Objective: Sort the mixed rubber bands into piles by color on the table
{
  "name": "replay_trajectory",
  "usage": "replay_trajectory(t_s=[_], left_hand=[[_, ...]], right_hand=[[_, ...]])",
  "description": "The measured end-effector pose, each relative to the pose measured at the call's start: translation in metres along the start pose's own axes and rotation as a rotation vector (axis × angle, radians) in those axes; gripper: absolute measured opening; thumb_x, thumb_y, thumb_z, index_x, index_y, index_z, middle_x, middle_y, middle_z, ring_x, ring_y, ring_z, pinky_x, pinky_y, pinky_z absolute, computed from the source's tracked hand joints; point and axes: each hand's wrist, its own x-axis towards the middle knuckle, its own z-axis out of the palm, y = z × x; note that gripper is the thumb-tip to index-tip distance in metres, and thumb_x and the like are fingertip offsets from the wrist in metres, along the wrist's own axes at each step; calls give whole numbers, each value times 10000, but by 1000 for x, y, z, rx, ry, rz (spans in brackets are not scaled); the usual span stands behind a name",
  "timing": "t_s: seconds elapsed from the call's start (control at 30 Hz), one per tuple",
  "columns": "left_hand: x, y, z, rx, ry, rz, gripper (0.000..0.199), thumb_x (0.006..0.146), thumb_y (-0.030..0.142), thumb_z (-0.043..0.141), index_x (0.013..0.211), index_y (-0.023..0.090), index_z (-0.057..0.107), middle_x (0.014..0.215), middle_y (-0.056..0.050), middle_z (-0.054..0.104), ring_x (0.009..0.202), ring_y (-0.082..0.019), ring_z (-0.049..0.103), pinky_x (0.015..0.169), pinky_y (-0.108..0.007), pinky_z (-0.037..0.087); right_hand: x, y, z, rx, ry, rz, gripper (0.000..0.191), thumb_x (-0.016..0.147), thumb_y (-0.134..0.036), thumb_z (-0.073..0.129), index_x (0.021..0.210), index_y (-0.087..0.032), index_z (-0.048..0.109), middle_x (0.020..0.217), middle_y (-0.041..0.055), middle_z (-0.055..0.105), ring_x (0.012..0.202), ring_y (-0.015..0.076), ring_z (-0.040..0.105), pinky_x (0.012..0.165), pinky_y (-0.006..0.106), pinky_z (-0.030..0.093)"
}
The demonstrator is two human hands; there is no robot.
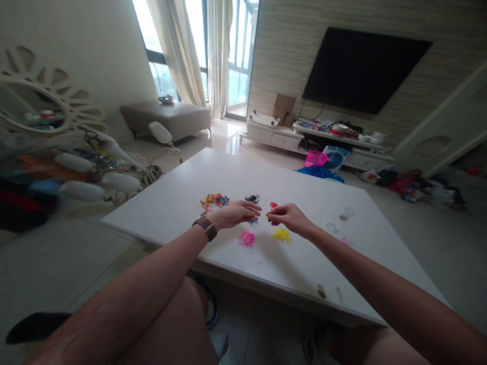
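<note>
My left hand (239,213), with a brown-strapped watch on its wrist, is held over the table with its fingers stretched out and partly cupped. Facing it, my right hand (289,217) pinches a tiny orange-yellow elastic band (267,215) between thumb and fingertips. A mixed heap of coloured elastic bands (213,201) lies beyond my left wrist. Sorted by colour, small piles surround the hands: black bands (251,198), red bands (273,205), blue bands (253,222), pink bands (247,239) and yellow bands (281,235). My left hand partly hides the blue pile.
The white table (182,175) spans the middle. On its right lie clear round pieces (332,227) and a pink bit (345,241); near the front edge is a small yellow-and-dark item (321,291). A lamp with white shades (122,181) stands close to the left side.
</note>
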Motion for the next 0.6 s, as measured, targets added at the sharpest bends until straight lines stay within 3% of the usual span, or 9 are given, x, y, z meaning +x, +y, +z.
replay_trajectory(t_s=[0.1,0.2,0.3,0.43,0.6], left_hand=[[9,-11,35,-162,-41,-107,177,746,1,579,846,66,711,782,-103,681,690,-110,640,686,-193,520],[18,-32,71,-318,-120,-242,167,820,108,520,744,78,665,727,-98,647,659,-128,634,653,-210,523],[25,-55,97,-396,-172,-314,184,852,165,504,729,104,626,705,-79,631,634,-136,625,639,-229,522],[31,-74,114,-395,-217,-349,132,865,152,518,833,102,635,762,-74,646,637,-125,615,642,-227,516],[36,-77,121,-375,-202,-358,123,881,143,519,850,97,628,747,-68,624,627,-114,600,606,-209,499]], right_hand=[[-30,9,-16,-76,54,-62,243,769,-357,722,867,-139,769,721,59,723,650,155,643,628,261,504],[-58,11,-24,-311,84,-199,158,834,-290,666,862,-176,772,745,47,721,657,146,614,625,249,452],[-79,13,-28,-500,22,-319,145,867,-215,625,812,-193,758,749,40,702,656,133,586,643,243,418],[-92,21,-34,-537,-6,-312,134,867,-154,614,910,-189,736,760,30,689,634,118,571,617,225,397],[-99,27,-45,-416,-12,-222,113,820,-133,657,919,-179,685,709,-5,681,627,119,598,616,222,426]])
